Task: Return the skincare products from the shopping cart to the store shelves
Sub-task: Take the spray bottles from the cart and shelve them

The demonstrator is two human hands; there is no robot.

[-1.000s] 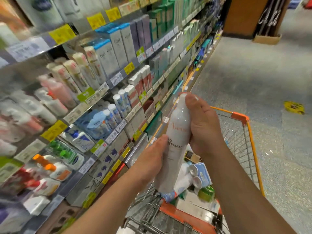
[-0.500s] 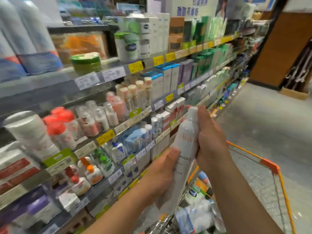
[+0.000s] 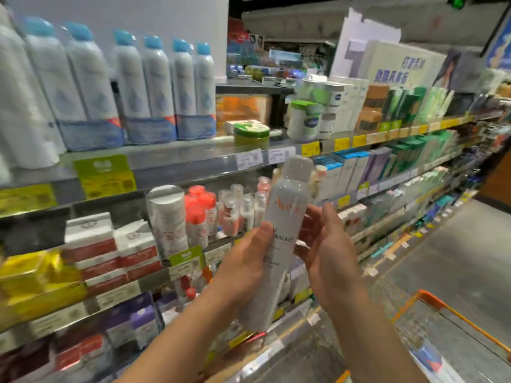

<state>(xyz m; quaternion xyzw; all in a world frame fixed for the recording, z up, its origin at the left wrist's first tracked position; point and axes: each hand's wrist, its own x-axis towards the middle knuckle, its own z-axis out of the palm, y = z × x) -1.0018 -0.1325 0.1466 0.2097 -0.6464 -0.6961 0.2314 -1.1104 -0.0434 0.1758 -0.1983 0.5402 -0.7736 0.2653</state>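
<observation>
My left hand [image 3: 246, 261] grips the tall white metal spray can [image 3: 279, 239] low on its body; its long axis stands near upright, cap toward the shelves [image 3: 193, 164]; my right hand [image 3: 329, 250], fingers loosely spread, sits just beside it.

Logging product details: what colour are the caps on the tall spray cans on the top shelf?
Light blue caps on white cans, clearest in the head view.

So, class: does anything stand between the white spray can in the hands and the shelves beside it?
Nothing visible does. The white spray can, gripped by the left hand, faces the shelves across open air; which slot is its own cannot be told.
</observation>
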